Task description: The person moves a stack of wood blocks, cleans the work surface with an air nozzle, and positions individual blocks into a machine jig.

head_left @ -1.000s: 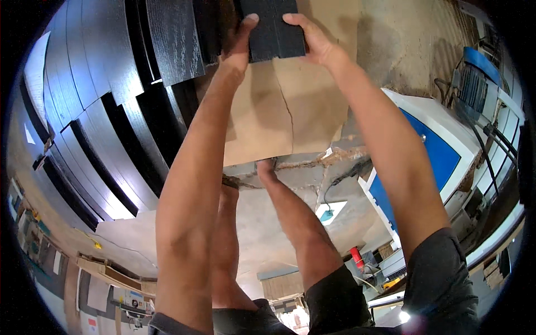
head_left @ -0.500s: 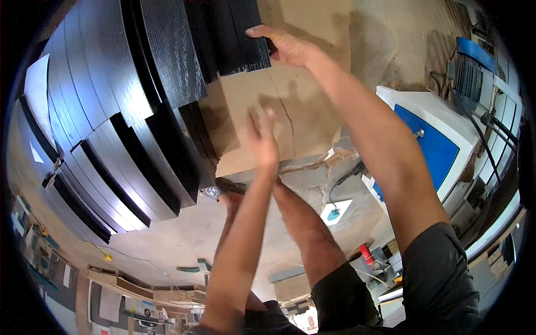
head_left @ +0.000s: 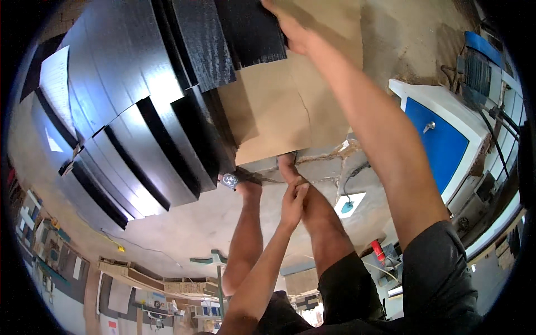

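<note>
The left grip (head_left: 295, 202) is the nearer one, hanging in front of the person's right shin (head_left: 321, 229) with its fingers loosely bent; I see nothing in it, and I can't tell quite how far it is closed or whether it touches the leg. Farther out, the right grip (head_left: 293, 34) lies along the right-hand edge of a dark, grained board (head_left: 251, 33), thumb toward the top (the other fingers are out of my sight, so I can't say how tightly it closes). That board sits just to the left of the right grip, over a creased sheet of brown cardboard (head_left: 273, 106) that spreads beneath and around it.

Left of both grips, close beside the board, rise stacks of glossy black boards (head_left: 120, 61), with a white sheet of paper (head_left: 56, 89) on their far left side. To the right of the left grip, a white square plate (head_left: 358, 202) with a teal piece lies on the floor (head_left: 279, 167). Well to the right of both stands a white cabinet with a blue door (head_left: 438, 142), and beyond it a ribbed machine (head_left: 479, 78) with a blue top.
</note>
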